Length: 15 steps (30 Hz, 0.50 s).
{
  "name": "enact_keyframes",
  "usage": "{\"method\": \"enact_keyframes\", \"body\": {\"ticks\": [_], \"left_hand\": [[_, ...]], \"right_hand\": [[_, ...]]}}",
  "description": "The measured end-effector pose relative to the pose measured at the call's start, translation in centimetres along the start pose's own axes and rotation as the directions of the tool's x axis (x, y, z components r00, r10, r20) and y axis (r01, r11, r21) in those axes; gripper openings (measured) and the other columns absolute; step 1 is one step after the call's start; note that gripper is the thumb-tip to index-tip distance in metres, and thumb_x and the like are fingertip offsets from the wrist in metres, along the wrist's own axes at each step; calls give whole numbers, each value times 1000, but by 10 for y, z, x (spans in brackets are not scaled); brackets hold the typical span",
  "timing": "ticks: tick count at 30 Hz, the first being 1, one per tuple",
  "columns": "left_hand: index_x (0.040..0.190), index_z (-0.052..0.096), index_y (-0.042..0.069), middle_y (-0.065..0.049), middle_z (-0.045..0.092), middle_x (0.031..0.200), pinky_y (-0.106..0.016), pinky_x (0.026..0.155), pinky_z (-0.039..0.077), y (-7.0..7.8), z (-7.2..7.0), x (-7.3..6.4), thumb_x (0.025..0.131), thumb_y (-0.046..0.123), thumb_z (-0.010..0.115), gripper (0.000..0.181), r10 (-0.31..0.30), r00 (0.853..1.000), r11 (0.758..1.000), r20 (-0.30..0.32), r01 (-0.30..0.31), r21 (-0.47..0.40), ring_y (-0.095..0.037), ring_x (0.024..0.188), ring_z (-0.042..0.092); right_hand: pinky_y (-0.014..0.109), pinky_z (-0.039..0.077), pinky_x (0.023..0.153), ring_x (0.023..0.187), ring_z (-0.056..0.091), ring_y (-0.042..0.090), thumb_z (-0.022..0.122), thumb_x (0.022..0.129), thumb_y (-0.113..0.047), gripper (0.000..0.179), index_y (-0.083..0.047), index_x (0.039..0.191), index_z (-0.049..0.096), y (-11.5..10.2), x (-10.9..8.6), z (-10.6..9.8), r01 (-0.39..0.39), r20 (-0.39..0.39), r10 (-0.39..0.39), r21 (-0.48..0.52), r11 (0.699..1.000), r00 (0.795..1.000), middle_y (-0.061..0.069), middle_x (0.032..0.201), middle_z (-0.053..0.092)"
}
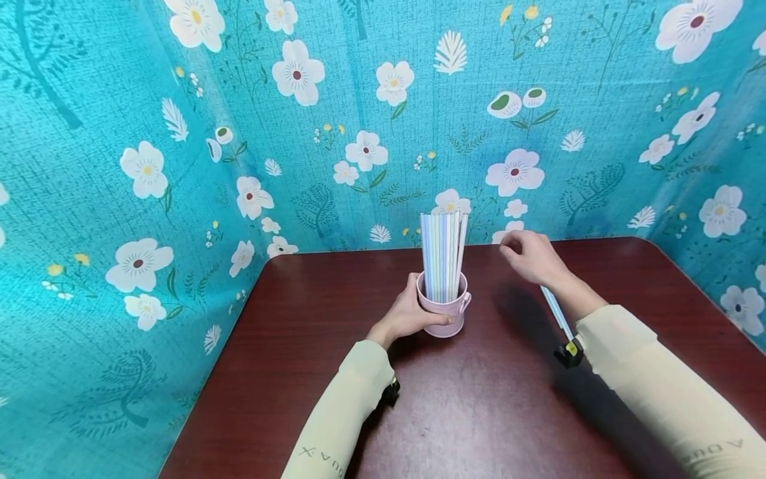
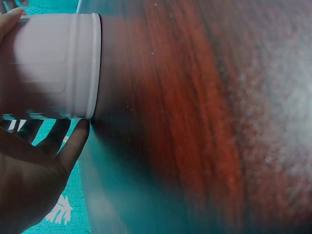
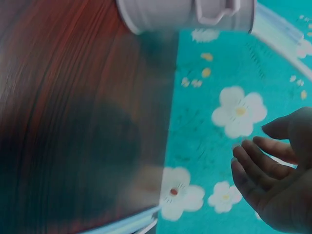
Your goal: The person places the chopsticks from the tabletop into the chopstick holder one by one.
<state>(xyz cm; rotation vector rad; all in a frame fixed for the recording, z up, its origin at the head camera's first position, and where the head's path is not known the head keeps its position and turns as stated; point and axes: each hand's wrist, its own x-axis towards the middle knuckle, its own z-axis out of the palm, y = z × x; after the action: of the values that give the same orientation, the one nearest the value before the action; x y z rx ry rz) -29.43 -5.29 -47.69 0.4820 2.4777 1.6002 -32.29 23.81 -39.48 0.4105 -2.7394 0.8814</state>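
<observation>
A small pink metal bucket [image 1: 439, 319] stands upright on the table, holding a bunch of pastel drinking straws [image 1: 443, 256]. My left hand [image 1: 407, 313] grips the bucket from its left side, thumb across the front; in the left wrist view the fingers curve around the bucket wall [image 2: 48, 68]. To the right of the bucket and above the table, my right hand [image 1: 532, 256] hovers with loosely bent fingers and nothing between them. Under the right wrist lie a few loose light-blue straws [image 1: 556, 311], partly hidden by the arm, also visible low in the right wrist view.
The dark red-brown wooden table [image 1: 479, 412] has rounded far corners. Directly behind it hangs a turquoise flowered curtain [image 1: 335, 100], which also runs along the left side. A folded side handle [image 3: 214, 12] shows on the bucket's right side.
</observation>
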Motion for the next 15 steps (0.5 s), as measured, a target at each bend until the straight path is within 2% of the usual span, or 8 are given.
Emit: {"method": "enact_keyframes", "body": {"ticks": [7, 15], "left_hand": [[143, 35, 28, 10, 57, 136, -34, 106, 43, -1, 1, 1, 66, 31, 98, 99, 8, 1000, 1000, -5, -8, 3, -9, 119, 56], [143, 35, 28, 9, 57, 138, -33, 107, 42, 0, 0, 0, 66, 31, 97, 99, 3, 1000, 1000, -10, -3, 5, -9, 120, 56]], "right_hand": [[59, 52, 86, 102, 63, 47, 61, 98, -10, 29, 14, 115, 64, 45, 5, 3, -82, 113, 93, -97, 992, 989, 34, 111, 67], [58, 51, 85, 99, 63, 48, 63, 92, -6, 31, 18, 113, 62, 80, 0, 10, -129, 198, 163, -174, 976, 967, 34, 106, 67]]}}
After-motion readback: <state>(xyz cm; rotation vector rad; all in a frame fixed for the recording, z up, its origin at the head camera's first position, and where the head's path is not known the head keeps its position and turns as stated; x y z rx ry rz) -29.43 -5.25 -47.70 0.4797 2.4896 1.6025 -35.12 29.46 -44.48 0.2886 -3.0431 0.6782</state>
